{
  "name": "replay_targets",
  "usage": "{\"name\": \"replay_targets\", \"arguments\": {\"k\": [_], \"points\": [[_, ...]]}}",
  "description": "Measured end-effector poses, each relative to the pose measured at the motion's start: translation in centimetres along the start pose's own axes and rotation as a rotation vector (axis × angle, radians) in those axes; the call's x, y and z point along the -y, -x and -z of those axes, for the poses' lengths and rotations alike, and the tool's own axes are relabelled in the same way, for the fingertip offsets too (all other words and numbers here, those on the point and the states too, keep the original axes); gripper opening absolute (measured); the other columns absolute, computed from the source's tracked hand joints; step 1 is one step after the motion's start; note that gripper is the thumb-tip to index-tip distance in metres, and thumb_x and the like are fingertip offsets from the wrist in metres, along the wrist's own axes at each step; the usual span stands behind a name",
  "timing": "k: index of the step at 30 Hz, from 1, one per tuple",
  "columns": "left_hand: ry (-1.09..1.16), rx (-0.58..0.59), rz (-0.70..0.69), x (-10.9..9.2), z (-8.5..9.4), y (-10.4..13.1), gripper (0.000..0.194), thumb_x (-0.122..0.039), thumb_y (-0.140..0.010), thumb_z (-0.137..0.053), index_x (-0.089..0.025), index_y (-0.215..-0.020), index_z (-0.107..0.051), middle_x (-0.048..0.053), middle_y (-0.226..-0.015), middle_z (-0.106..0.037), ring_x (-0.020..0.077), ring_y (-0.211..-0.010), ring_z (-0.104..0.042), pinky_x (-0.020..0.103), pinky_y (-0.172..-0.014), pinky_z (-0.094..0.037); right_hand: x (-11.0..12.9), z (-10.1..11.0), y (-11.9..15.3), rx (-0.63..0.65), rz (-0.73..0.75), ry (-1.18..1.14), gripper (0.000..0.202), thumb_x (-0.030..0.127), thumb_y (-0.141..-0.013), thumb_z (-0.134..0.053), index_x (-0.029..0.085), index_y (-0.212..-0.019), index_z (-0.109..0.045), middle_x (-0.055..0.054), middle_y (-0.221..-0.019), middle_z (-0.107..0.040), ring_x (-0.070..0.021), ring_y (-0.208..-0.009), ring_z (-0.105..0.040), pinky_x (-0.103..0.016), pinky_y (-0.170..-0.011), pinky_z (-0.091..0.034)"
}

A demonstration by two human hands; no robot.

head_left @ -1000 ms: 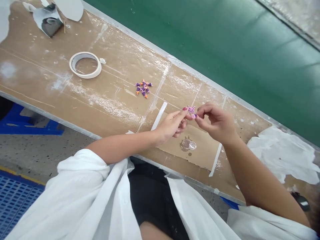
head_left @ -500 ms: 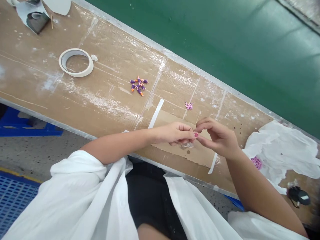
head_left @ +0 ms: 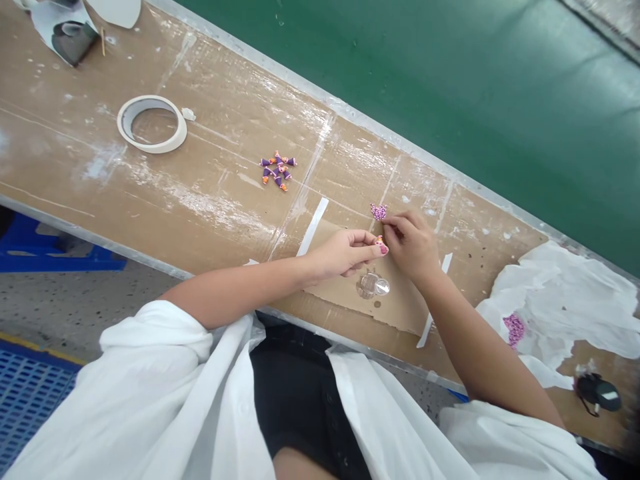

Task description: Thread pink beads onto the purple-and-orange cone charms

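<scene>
My left hand (head_left: pixel 347 252) is closed in a pinch on a small figurine (head_left: pixel 379 240), of which only an orange and pale end shows past the fingertips. My right hand (head_left: pixel 411 243) has its thumb and forefinger together at the near edge of a small pile of pink beads (head_left: pixel 379 211); whether a bead is between them is too small to tell. Below the hands, a small clear round container (head_left: pixel 374 285) sits on a cardboard sheet (head_left: pixel 340 297) held by white tape strips. Several purple and orange figurines (head_left: pixel 277 171) lie in a cluster to the left.
A roll of masking tape (head_left: pixel 176 138) lies on the brown covered table (head_left: pixel 225 127) at left. White crumpled sheeting (head_left: pixel 580 293) with more pink beads (head_left: pixel 514 330) spreads at right, near a black round object (head_left: pixel 600 393). A green surface (head_left: pixel 425 87) runs along the far edge.
My right hand has moved away from the left one, up to the pink bead pile. My left hand has shifted slightly up and left with the figurine, uncovering the clear container.
</scene>
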State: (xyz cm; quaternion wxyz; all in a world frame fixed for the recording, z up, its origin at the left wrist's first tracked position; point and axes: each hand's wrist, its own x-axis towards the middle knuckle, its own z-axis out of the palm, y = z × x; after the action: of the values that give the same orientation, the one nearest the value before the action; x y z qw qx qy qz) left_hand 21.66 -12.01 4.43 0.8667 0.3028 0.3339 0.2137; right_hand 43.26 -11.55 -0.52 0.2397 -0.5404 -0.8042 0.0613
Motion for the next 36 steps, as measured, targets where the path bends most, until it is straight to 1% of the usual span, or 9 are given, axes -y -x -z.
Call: {"name": "replay_targets", "arguments": {"k": [4, 7, 13, 18, 21, 27, 31, 33, 36], "points": [[0.011, -0.019, 0.007, 0.0, -0.2, -0.1, 0.022, -0.023, -0.091, -0.059, -0.017, -0.075, -0.046, -0.010, -0.052, -0.036, 0.0012, -0.041, -0.026, 0.015, -0.040, -0.016, -0.1, 0.1, 0.1, -0.036, -0.018, -0.034, 0.013, 0.022, -0.093, -0.051, 0.022, -0.093, -0.064, -0.007, -0.088, -0.062, -0.0242, -0.078, -0.061, -0.039, -0.069, -0.052], [0.007, -0.043, 0.032, -0.1, -0.3, -0.1, 0.021, -0.020, -0.092, -0.056, -0.018, -0.075, -0.044, -0.010, -0.052, -0.035, 0.0014, -0.042, -0.025, 0.014, -0.040, -0.016, -0.1, 0.0, 0.1, -0.013, -0.021, -0.022, 0.016, 0.023, -0.094, -0.050, 0.022, -0.100, -0.065, -0.009, -0.093, -0.063, -0.0260, -0.083, -0.062, -0.041, -0.073, -0.052], [0.010, -0.062, 0.061, -0.3, -0.2, -0.1, 0.014, -0.015, -0.089, -0.052, -0.019, -0.079, -0.044, -0.009, -0.056, -0.040, 0.0018, -0.041, -0.026, 0.013, -0.040, -0.016, -0.2, 0.1, 0.4, 0.031, -0.027, 0.051, 0.018, 0.024, -0.095, -0.048, 0.023, -0.094, -0.065, -0.008, -0.090, -0.063, -0.0269, -0.087, -0.062, -0.041, -0.075, -0.053], [0.017, -0.037, 0.068, -0.2, -0.1, -0.1, 0.010, -0.011, -0.086, -0.048, -0.020, -0.082, -0.046, -0.009, -0.056, -0.041, 0.0025, -0.041, -0.027, 0.013, -0.039, -0.016, -0.8, 1.2, 1.1, 0.007, -0.078, 0.021, 0.015, 0.029, -0.094, -0.052, 0.023, -0.088, -0.064, -0.005, -0.081, -0.062, -0.0228, -0.070, -0.060, -0.037, -0.063, -0.051], [0.020, -0.022, 0.072, -0.1, -0.1, -0.1, 0.010, -0.011, -0.086, -0.048, -0.019, -0.081, -0.046, -0.009, -0.055, -0.041, 0.0024, -0.040, -0.026, 0.013, -0.039, -0.016, -1.2, 1.5, 1.2, -0.010, -0.055, 0.013, 0.014, 0.030, -0.095, -0.054, 0.023, -0.089, -0.064, -0.004, -0.080, -0.062, -0.0212, -0.065, -0.059, -0.035, -0.060, -0.050], [-0.007, -0.031, 0.070, 0.0, 0.0, -0.3, 0.014, -0.016, -0.091, -0.050, -0.018, -0.077, -0.046, -0.009, -0.055, -0.041, 0.0018, -0.041, -0.027, 0.014, -0.039, -0.017, -1.3, 1.2, 0.3, 0.147, 0.016, 0.137, 0.018, 0.027, -0.097, -0.047, 0.022, -0.087, -0.060, -0.008, -0.085, -0.062, -0.0273, -0.081, -0.060, -0.038, -0.065, -0.048], [-0.039, -0.020, 0.036, 0.0, 0.1, -0.4, 0.021, -0.021, -0.093, -0.056, -0.018, -0.075, -0.044, -0.009, -0.054, -0.041, 0.0009, -0.041, -0.027, 0.014, -0.040, -0.019, -1.4, 1.0, -0.7, 0.302, -0.015, 0.271, 0.011, 0.019, -0.089, -0.046, 0.021, -0.079, -0.049, -0.011, -0.084, -0.055, -0.0288, -0.081, -0.056, -0.037, -0.057, -0.039], [-0.051, -0.017, 0.037, 0.0, 0.1, -0.4, 0.021, -0.020, -0.093, -0.057, -0.017, -0.076, -0.044, -0.009, -0.054, -0.041, 0.0008, -0.040, -0.027, 0.014, -0.040, -0.020, -1.4, 1.1, -1.1, 0.314, -0.051, 0.206, 0.012, 0.017, -0.083, -0.050, 0.022, -0.075, -0.043, -0.009, -0.080, -0.052, -0.0266, -0.076, -0.053, -0.035, -0.056, -0.036], [-0.054, -0.028, 0.050, -0.2, -0.1, -0.3, 0.019, -0.018, -0.094, -0.053, -0.017, -0.077, -0.045, -0.010, -0.052, -0.042, 0.0009, -0.040, -0.028, 0.014, -0.039, -0.020, -0.5, 1.9, -1.0, 0.259, -0.167, -0.160, 0.012, 0.019, -0.082, -0.053, 0.022, -0.074, -0.044, -0.002, -0.070, -0.048, -0.0197, -0.063, -0.047, -0.032, -0.054, -0.034]]}}
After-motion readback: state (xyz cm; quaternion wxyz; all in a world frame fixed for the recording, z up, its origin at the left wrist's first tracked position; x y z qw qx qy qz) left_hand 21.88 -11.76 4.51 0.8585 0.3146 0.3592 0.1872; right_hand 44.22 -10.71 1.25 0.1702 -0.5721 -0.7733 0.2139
